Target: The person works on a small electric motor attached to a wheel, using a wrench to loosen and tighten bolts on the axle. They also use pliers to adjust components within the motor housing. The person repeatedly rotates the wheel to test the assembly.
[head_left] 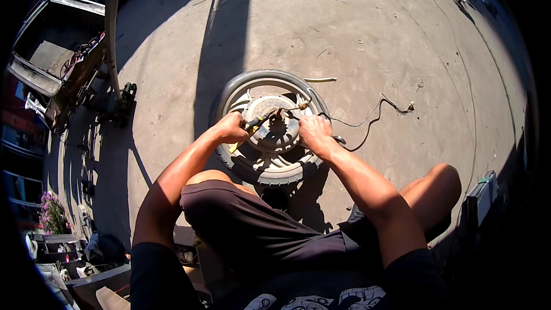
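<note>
One wheel, small, with a dark tyre and a pale spoked rim, lying flat on the concrete floor directly in front of the seated person's knees. Round metal hub at its centre, partly in shadow.

Left hand: closed in a fist around a hand tool with yellow grips, which looks like pliers; the tool's working end reaches across to the hub. Fist sits over the left part of the rim.

Right hand: fingers curled down onto the right side of the hub and rim, touching it; whether it grips anything small cannot be told, since the fingertips are hidden.

One thin dark cable, running from the hub area off to the right over the floor and ending in a small pale connector well apart from the wheel.

One pale stick-like piece on the floor just beyond the tyre.

Surroundings: an open vehicle body at far left; a curved pale post rising beside it, with a small dark green fixture at its foot; pink flowers at lower left; a boxy unit on the floor at lower right, near the person's right knee.
</note>
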Motion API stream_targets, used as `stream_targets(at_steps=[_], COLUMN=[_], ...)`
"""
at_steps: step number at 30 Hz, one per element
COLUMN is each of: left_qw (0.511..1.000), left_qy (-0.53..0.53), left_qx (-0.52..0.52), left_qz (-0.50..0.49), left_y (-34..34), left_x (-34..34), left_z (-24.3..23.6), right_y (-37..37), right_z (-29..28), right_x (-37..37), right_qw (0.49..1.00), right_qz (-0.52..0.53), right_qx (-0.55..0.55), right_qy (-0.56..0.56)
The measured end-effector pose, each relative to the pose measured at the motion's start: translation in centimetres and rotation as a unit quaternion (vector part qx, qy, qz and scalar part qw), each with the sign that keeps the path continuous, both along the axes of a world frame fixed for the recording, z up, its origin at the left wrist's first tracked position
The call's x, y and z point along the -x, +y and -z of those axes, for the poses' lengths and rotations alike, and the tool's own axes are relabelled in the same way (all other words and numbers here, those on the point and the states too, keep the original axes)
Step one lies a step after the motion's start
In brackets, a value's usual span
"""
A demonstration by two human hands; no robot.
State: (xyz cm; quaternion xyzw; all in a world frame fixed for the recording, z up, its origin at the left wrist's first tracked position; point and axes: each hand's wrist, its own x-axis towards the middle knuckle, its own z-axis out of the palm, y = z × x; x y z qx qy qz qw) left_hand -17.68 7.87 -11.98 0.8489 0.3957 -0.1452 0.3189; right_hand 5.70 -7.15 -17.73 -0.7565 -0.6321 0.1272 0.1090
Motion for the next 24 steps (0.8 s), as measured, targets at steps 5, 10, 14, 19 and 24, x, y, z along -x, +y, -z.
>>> stream_targets(at_steps=[5, 10, 14, 19, 24], left_qw=[1.000, 1.000, 1.000, 1.000, 1.000], left_qy=[0.017, -0.001, -0.010, -0.007, 0.010], left_qx=[0.009, 0.010, -0.007, 0.024, -0.014], left_qz=[0.002, -0.010, 0.010, -0.003, 0.025], left_y=[-0.6, -1.4, -1.3, -1.3, -1.5], left_x=[-1.5, -1.1, -0.8, -0.7, -1.8], left_z=[-1.3, -1.7, -0.8, -1.2, -0.3], right_y=[0.7, 0.9, 0.9, 0.9, 1.9], right_z=[-0.2, -0.3, 0.3, 0.6, -0.4], right_x=[-0.3, -0.3, -0.4, -0.7, -1.0], right_qw=[0.999, 0.999, 0.998, 0.995, 0.995], right_qz=[-0.006, -0.036, -0.026, -0.026, -0.053], right_qx=[0.042, 0.035, 0.033, 0.053, 0.053], right_qy=[-0.007, 0.001, 0.044, 0.078, 0.073])
